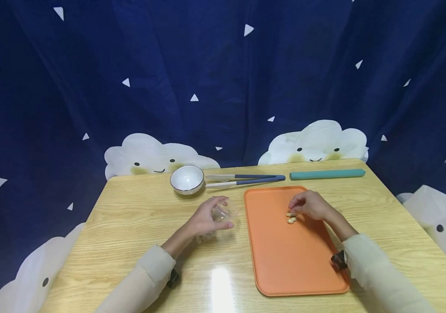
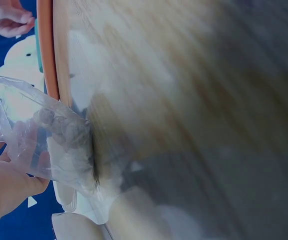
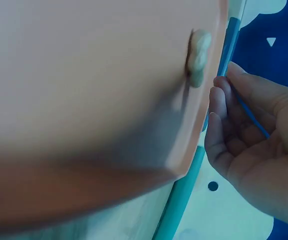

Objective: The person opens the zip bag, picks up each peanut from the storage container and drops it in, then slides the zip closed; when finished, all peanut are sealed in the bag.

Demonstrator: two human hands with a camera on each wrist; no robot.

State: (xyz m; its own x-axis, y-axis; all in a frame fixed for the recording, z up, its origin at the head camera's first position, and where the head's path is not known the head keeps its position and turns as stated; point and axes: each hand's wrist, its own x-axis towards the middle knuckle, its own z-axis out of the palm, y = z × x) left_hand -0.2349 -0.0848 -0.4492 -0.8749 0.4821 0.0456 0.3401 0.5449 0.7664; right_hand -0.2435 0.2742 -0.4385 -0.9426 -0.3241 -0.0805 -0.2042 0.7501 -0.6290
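My left hand point(image 1: 204, 218) grips a clear plastic bag point(image 1: 223, 213) by its upper part, just left of the orange tray point(image 1: 281, 261). Inside the bag, in the left wrist view, several peanuts point(image 2: 66, 127) show blurrily near the bottom. Over the far part of the tray is my right hand point(image 1: 312, 205), its fingers loosely curled. Unshelled peanuts point(image 1: 291, 220) lie on the tray just below those fingers. In the right wrist view the peanuts point(image 3: 199, 57) are apart from the fingertips, and nothing shows between thumb and fingers.
A white bowl point(image 1: 187, 179) with a dark rim stands at the back of the wooden table point(image 1: 129, 226). Beside it lie blue and white tongs point(image 1: 260, 179). A teal rod point(image 1: 326, 174) lies at the back right. Behind hangs a dark blue curtain point(image 1: 223, 65).
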